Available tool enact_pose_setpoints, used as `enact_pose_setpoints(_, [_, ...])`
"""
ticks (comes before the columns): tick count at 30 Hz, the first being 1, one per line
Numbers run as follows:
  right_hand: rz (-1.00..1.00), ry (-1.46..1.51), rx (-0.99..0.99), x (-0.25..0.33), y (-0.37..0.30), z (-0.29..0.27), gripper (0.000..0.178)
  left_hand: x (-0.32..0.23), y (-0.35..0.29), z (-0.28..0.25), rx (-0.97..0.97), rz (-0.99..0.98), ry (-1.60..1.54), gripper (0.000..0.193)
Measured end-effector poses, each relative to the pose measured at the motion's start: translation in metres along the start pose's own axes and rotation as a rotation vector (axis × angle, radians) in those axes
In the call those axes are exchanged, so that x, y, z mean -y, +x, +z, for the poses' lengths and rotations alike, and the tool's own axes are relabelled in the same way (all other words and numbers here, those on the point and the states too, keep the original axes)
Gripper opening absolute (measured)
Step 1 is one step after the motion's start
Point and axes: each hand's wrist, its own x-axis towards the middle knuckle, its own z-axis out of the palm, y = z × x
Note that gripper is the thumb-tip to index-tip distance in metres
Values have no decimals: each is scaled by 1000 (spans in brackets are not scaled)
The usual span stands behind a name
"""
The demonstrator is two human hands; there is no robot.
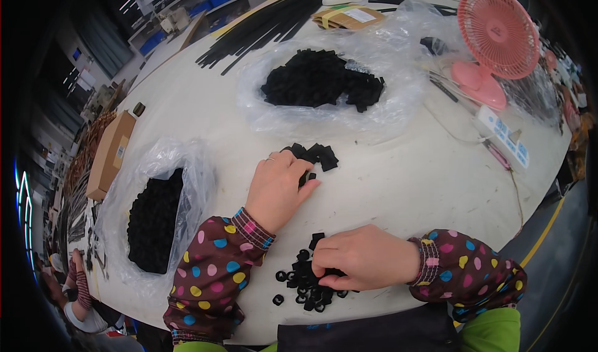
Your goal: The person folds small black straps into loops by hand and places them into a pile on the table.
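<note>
Black squares (327, 157) lie by the left hand (277, 187), fingers curled; the right hand (367, 258) blocks some black rings (304, 280), neither grip discernible; a plastic bag (268, 120) and pink fan (498, 33) beyond

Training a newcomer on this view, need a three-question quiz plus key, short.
1. What lies at the left hand, and what at the right hand?
2. Where does the pink fan stand in the picture: (a) near left, (b) far left, (c) far right?
3. True or false: both sleeves carry coloured dots.

Key: 1. Left, squarish black pieces; right, small black ring-shaped pieces. 2. c. 3. True.
</note>
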Motion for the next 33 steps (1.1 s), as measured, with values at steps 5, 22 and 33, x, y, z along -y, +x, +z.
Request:
enact_pose_setpoints(5, [2, 1, -34, -4, 1, -3, 15, 2, 1, 3, 125, -29, 16, 17])
enact_pose_setpoints(22, [234, 39, -265, -25, 8, -16, 10, -10, 3, -15, 214, -89, 10, 17])
enact_pose_setpoints(33, [328, 485, -535, -7, 12, -16, 17, -34, -29, -28, 142, -637, -1455, 13])
